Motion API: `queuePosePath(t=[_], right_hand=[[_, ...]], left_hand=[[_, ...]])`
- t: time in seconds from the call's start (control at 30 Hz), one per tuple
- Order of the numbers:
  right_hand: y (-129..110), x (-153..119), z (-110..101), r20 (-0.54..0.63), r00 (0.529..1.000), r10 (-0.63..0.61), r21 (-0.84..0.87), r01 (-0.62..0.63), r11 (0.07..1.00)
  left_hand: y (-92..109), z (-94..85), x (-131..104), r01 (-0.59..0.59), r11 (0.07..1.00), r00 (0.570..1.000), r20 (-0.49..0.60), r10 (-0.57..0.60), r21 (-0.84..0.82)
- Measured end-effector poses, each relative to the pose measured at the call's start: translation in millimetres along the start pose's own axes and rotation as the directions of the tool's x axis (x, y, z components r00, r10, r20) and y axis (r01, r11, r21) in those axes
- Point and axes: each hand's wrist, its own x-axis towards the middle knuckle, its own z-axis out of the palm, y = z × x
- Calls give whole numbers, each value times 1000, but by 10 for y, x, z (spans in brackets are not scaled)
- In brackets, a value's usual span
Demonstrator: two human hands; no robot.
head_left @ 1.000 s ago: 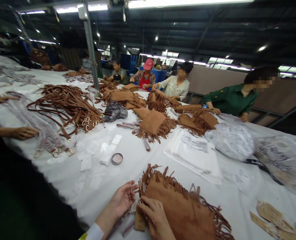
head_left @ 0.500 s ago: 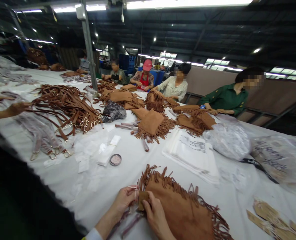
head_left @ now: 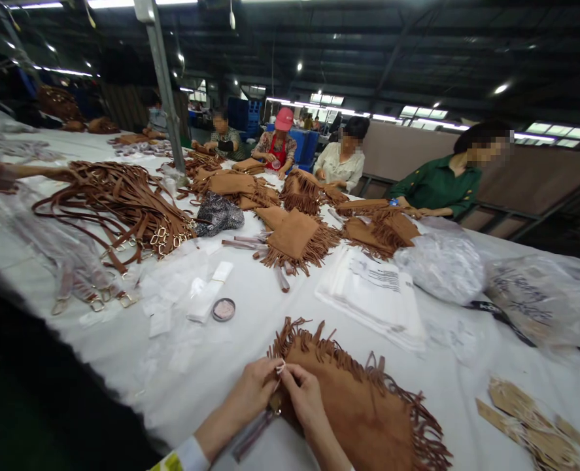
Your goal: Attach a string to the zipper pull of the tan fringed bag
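Observation:
A brown suede-like bag with fringe [head_left: 358, 399] lies flat on the white-covered table in front of me. At its left end my left hand [head_left: 254, 387] pinches a thin white string [head_left: 280, 367]. Thumb and fingers of my right hand [head_left: 305, 398] are closed on the same string, touching the left fingertips and partly over the bag. Below the fingers hangs a small brown tag [head_left: 276, 399], partly hidden by the hands. A plastic-wrapped strap [head_left: 253, 437] lies under my left wrist.
To the right are loose tan tags with strings [head_left: 535, 418]. Beyond the bag sit a stack of white printed bags [head_left: 368, 294], a small round tin [head_left: 223, 309] and a pile of brown straps [head_left: 123, 203]. Several people work across the table; a co-worker's arm [head_left: 34, 171] reaches in at left.
My right hand has moved from the tag up to the string, and both hands' fingertips now meet there. The tag hangs lower. At left, the co-worker's arm has shifted over the straps.

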Motion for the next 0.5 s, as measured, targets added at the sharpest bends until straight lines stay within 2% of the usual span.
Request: queuePosePath(t=[0.07, 0.1, 0.2, 0.23, 0.3, 0.33, 0.37, 0.4, 0.47, 0.5], right_hand=[[52, 19, -13, -118, 992, 43, 59, -37, 998], [81, 24, -30, -168, 984, 60, 74, -48, 996], [146, 16, -102, -298, 946, 128, 134, -91, 987], [156, -1, -130, -320, 934, 157, 179, -103, 978], [159, -72, -192, -329, 921, 210, 282, -116, 952], [156, -130, -233, -323, 919, 226, 322, -117, 939], [153, -205, -285, -323, 916, 236, 346, -118, 931], [153, -299, -353, -332, 910, 247, 356, -121, 927], [171, -541, -540, -382, 881, 280, 342, -147, 928], [190, -689, -657, -421, 857, 298, 316, -170, 934]], left_hand=[[-80, -72, 33, 77, 996, 987, -138, -82, -38], [-142, -132, 48, 136, 989, 960, -241, -146, -61], [-344, -385, 69, 266, 958, 824, -492, -282, -103], [-394, -477, 63, 278, 957, 792, -543, -279, -86], [-441, -626, 24, 278, 960, 760, -614, -211, 15], [-438, -669, -11, 277, 959, 760, -626, -177, 66], [-418, -683, -56, 277, 955, 777, -609, -161, 101], [-388, -668, -110, 280, 953, 813, -557, -170, 118], [-316, -559, -245, 300, 947, 904, -350, -244, 115], [-285, -479, -321, 313, 942, 932, -230, -280, 121]])
